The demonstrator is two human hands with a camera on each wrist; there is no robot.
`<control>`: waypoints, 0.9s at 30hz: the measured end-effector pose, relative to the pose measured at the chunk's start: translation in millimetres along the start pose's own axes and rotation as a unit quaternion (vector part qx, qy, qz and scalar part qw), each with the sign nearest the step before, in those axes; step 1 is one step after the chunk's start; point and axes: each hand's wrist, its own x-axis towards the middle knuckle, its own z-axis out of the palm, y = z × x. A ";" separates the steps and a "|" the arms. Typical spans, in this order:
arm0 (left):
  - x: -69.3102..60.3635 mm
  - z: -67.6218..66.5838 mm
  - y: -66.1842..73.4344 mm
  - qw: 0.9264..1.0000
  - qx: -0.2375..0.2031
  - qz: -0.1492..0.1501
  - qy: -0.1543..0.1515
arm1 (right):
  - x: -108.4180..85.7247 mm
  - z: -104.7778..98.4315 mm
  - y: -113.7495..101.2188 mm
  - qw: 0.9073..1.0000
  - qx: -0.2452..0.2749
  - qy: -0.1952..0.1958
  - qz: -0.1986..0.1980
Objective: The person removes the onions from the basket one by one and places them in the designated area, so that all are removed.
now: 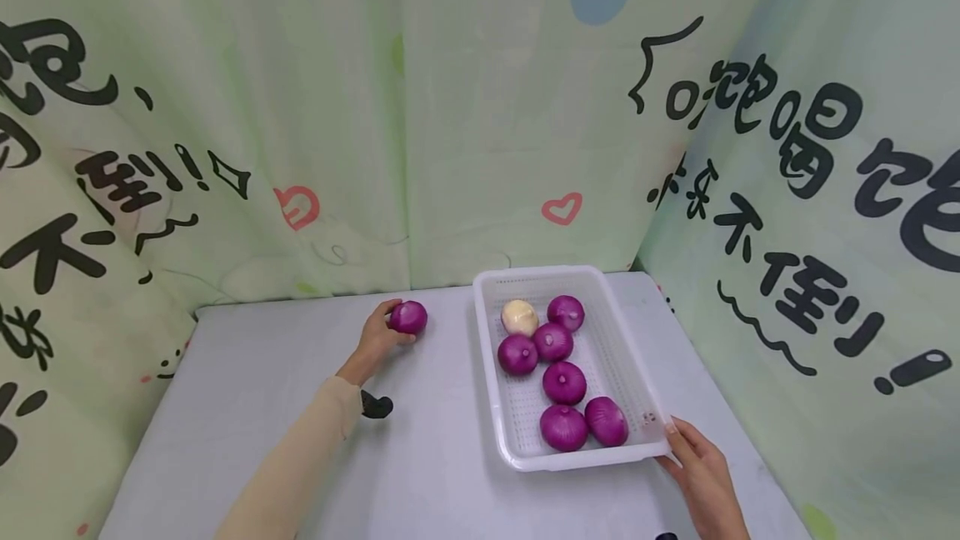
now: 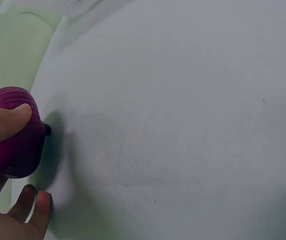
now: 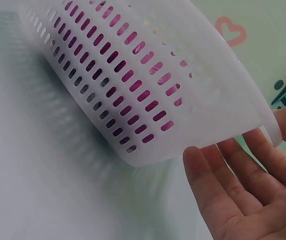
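My left hand (image 1: 377,341) grips a purple onion (image 1: 408,317) between thumb and fingers, near the table's back edge and left of the basket. In the left wrist view, the thumb lies across the onion (image 2: 19,150), whose dark stub faces the tabletop. A white plastic basket (image 1: 486,373) on the right holds several purple onions (image 1: 564,428) and one pale onion (image 1: 519,317). My right hand (image 1: 701,473) pinches the basket's near right corner, thumb over the rim and fingers beneath. Slotted basket walls (image 3: 133,107) show onions behind them in the right wrist view.
The white table (image 1: 262,390) is bounded behind by a pale green printed curtain (image 1: 465,107), which continues along both sides. A dark object (image 1: 377,405) shows by the left wrist, and part of another (image 1: 666,537) sits at the bottom edge.
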 end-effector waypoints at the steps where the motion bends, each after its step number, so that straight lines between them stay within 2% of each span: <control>1: -0.5 -0.9 0.0 1.000 0.016 0.005 0.001 | 0.0 0.4 0.2 1.000 -0.001 0.001 -0.001; 6: -5.5 -5.6 1.5 0.993 0.113 0.044 0.014 | -0.3 1.5 0.8 1.000 -0.003 0.003 -0.003; 9: -6.6 -8.0 0.9 0.988 0.144 0.056 0.014 | -1.2 1.1 1.2 1.000 -0.003 0.001 -0.007; 14: -3.2 -9.1 -3.4 0.990 0.134 0.047 -0.001 | -2.8 -0.3 2.3 1.000 0.000 -0.002 -0.012; 20: -1.6 -10.7 -1.5 0.988 0.149 0.047 -0.007 | -2.3 -0.5 2.3 1.000 -0.004 0.000 -0.004; 24: -3.2 -12.8 3.7 0.984 0.171 0.058 -0.005 | -1.5 0.0 1.9 1.000 -0.011 0.002 0.002; 27: -4.5 -14.1 8.1 0.977 0.199 0.080 -0.003 | -1.3 0.2 2.0 1.000 -0.016 0.003 0.005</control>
